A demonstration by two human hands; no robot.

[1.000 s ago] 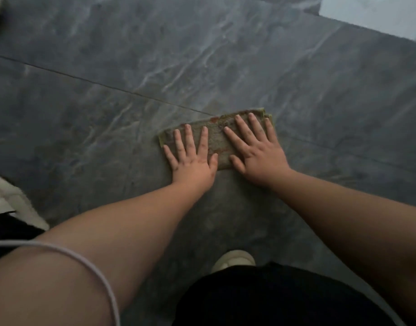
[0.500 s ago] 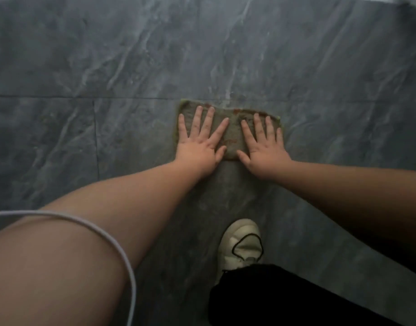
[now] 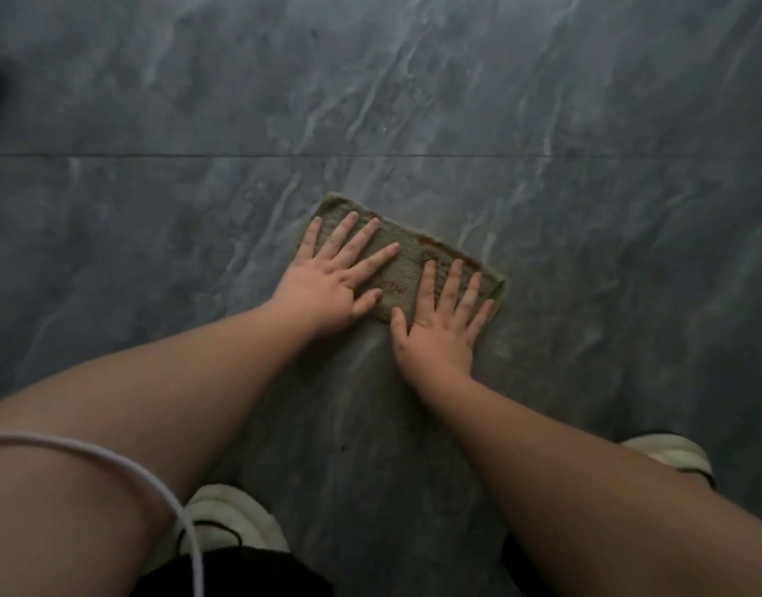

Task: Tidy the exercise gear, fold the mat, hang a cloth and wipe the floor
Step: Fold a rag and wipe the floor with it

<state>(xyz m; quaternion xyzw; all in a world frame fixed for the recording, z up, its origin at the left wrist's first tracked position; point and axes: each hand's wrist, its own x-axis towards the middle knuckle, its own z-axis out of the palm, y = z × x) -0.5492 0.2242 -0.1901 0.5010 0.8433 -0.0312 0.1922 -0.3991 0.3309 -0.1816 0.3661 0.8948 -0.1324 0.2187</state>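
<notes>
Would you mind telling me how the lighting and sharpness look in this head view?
Head view: dim, flat light, no glare on the floor; cloth and both hands fairly sharp; forearms swollen by wide-angle distortion; top-left corner blurred.

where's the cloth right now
The green cloth lies flat on the grey floor at centre of the head view, under the left hand and right hand.

The floor [image 3: 542, 101] is of dark grey stone tiles with pale veins, and one thin joint line runs across it from left to right. A folded green cloth [image 3: 407, 262] lies flat on it, turned a little at an angle (with some reddish marks on top). Two pale shoes stand on the floor, one [image 3: 228, 523] at the bottom, one [image 3: 672, 456] at the right.
</notes>
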